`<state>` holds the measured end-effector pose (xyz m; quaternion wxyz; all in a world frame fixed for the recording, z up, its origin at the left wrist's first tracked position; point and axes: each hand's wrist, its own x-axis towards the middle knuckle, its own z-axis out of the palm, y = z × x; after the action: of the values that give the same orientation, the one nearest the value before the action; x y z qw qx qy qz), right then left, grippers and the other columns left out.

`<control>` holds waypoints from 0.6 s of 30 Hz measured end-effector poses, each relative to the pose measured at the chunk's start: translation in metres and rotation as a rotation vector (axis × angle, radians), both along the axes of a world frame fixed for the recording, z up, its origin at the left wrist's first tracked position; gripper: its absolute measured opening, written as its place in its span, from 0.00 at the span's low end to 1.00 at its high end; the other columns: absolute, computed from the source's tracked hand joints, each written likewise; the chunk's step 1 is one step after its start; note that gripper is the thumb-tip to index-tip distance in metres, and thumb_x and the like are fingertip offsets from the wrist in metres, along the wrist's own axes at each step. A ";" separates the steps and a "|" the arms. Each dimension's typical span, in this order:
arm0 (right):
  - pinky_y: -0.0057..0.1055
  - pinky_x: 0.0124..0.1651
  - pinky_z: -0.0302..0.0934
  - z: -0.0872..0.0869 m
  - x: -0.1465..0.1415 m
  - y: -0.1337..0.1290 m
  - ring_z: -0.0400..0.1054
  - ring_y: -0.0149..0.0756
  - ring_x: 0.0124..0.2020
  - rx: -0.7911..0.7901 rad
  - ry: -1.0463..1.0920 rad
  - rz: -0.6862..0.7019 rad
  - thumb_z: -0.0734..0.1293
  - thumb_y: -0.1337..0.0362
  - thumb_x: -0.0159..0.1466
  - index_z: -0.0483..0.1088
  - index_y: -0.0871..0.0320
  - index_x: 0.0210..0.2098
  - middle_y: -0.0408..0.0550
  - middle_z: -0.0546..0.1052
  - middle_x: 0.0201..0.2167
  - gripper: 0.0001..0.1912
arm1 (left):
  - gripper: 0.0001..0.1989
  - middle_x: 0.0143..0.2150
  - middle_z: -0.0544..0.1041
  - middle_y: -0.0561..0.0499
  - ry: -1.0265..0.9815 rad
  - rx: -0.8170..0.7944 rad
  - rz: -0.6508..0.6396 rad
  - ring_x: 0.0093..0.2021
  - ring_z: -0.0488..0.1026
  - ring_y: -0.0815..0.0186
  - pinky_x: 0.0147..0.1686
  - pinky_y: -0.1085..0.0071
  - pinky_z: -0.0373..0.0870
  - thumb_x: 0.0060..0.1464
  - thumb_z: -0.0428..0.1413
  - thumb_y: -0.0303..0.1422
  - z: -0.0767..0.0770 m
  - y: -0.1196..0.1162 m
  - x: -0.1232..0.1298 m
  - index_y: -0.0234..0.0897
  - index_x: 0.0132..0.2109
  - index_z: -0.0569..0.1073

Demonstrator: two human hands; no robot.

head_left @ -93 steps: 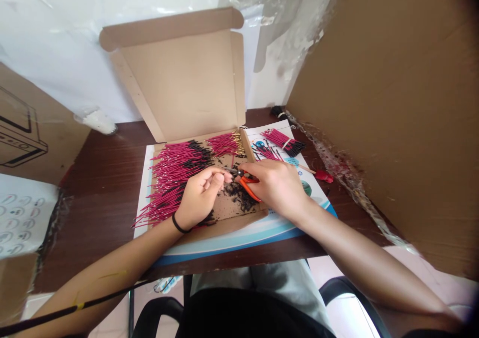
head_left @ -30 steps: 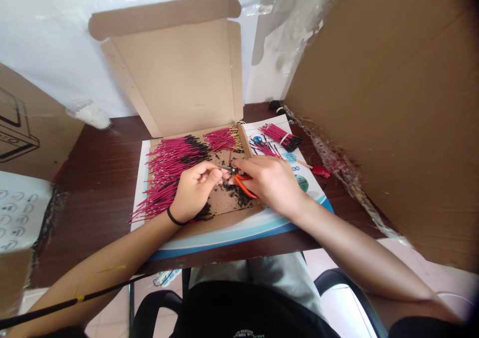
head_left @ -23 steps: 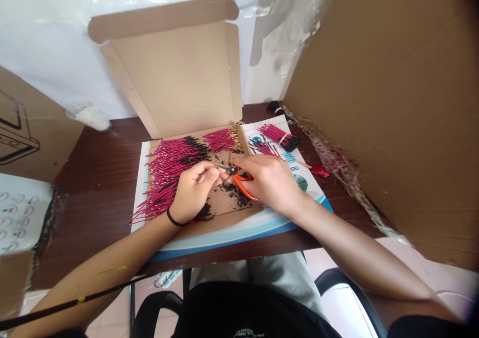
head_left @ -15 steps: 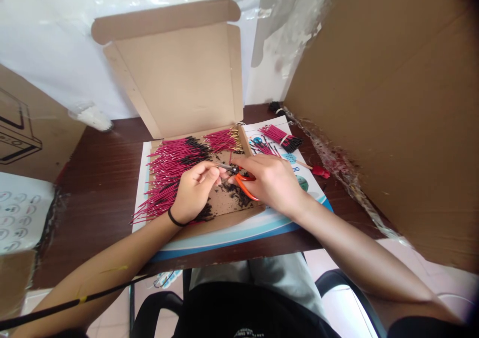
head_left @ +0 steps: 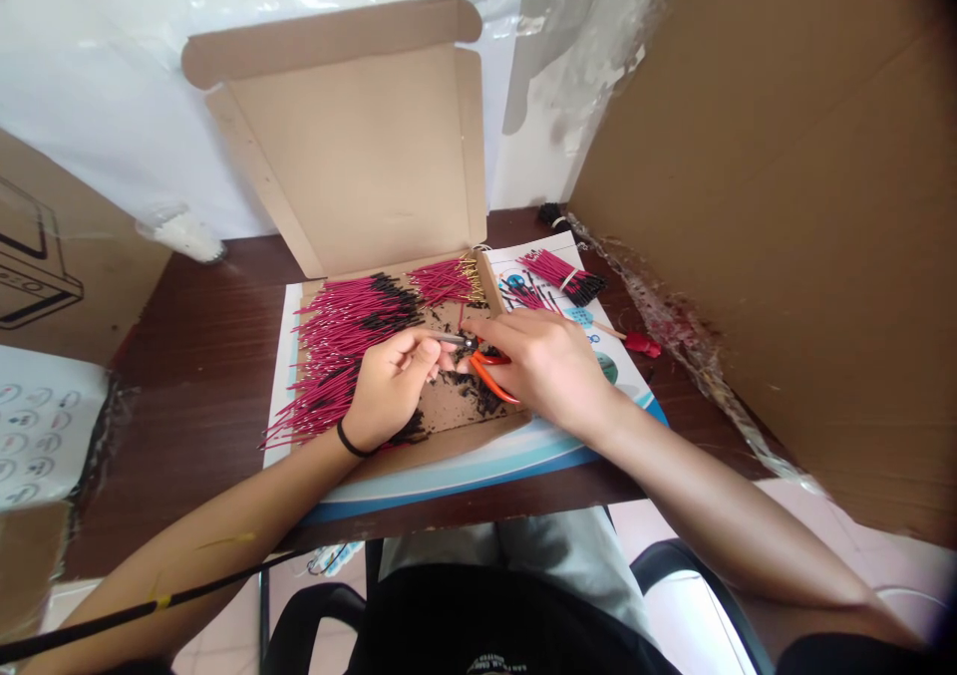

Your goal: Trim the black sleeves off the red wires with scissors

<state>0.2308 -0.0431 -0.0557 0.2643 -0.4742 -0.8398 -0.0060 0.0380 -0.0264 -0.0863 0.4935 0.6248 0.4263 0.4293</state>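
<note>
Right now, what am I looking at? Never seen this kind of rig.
No machine: these are a person's bare hands. Every picture comes from one camera on their head, looking forward and down. On the dark table a printed sheet lies under an open cardboard box holding thin red-and-black pieces and black scraps. A banded bundle lies right of the box. The right hand holds an orange-handled tool; the left hand pinches near its tip, contents too small to tell.

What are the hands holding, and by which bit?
The right hand holds pliers by the orange handles. Anything in the left hand is too small to tell.
</note>
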 end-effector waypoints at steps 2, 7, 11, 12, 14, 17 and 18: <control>0.31 0.36 0.58 0.000 0.000 0.000 0.72 0.35 0.34 -0.007 -0.017 -0.006 0.63 0.60 0.66 0.75 0.57 0.46 0.47 0.80 0.34 0.13 | 0.17 0.27 0.76 0.48 0.017 0.017 0.002 0.25 0.67 0.71 0.26 0.73 0.64 0.60 0.53 0.43 0.001 0.000 0.000 0.33 0.37 0.76; 0.31 0.35 0.56 -0.001 0.001 0.000 0.71 0.35 0.33 -0.045 -0.050 -0.012 0.64 0.57 0.65 0.75 0.55 0.46 0.46 0.79 0.32 0.14 | 0.17 0.26 0.76 0.49 0.027 0.021 0.010 0.25 0.68 0.71 0.26 0.74 0.65 0.59 0.54 0.43 0.002 -0.001 0.000 0.33 0.36 0.77; 0.31 0.30 0.51 0.001 0.003 0.001 0.69 0.33 0.31 -0.063 -0.063 -0.014 0.65 0.55 0.65 0.75 0.53 0.43 0.44 0.77 0.27 0.12 | 0.16 0.27 0.78 0.48 0.058 0.030 0.013 0.25 0.69 0.70 0.26 0.73 0.66 0.57 0.55 0.44 0.005 -0.002 0.000 0.34 0.34 0.77; 0.31 0.29 0.50 0.001 0.003 0.001 0.69 0.32 0.30 -0.064 -0.067 -0.018 0.65 0.54 0.65 0.76 0.52 0.41 0.43 0.77 0.26 0.12 | 0.16 0.27 0.78 0.48 0.063 0.034 0.015 0.24 0.69 0.70 0.26 0.73 0.65 0.57 0.56 0.44 0.006 -0.002 0.000 0.34 0.33 0.77; 0.31 0.27 0.47 0.002 0.003 0.001 0.68 0.32 0.29 -0.056 -0.068 -0.035 0.65 0.54 0.64 0.76 0.52 0.38 0.43 0.76 0.25 0.11 | 0.16 0.27 0.78 0.48 0.058 0.039 0.008 0.24 0.69 0.70 0.25 0.73 0.65 0.57 0.56 0.43 0.006 -0.002 0.000 0.34 0.32 0.77; 0.30 0.27 0.48 0.002 0.001 0.001 0.69 0.33 0.29 -0.050 -0.021 -0.095 0.66 0.55 0.64 0.77 0.53 0.39 0.44 0.78 0.27 0.11 | 0.15 0.28 0.78 0.48 -0.001 0.036 -0.014 0.25 0.69 0.71 0.27 0.73 0.66 0.58 0.56 0.42 0.001 0.000 0.000 0.34 0.36 0.77; 0.29 0.27 0.49 0.001 0.000 0.001 0.70 0.33 0.29 -0.062 0.019 -0.113 0.66 0.56 0.64 0.77 0.54 0.41 0.45 0.79 0.28 0.12 | 0.14 0.28 0.78 0.48 -0.038 0.029 -0.013 0.25 0.69 0.71 0.27 0.74 0.66 0.58 0.56 0.42 -0.001 0.000 0.000 0.35 0.37 0.77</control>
<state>0.2309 -0.0423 -0.0546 0.2569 -0.5289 -0.8088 0.0096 0.0383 -0.0261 -0.0873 0.4953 0.6264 0.4066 0.4438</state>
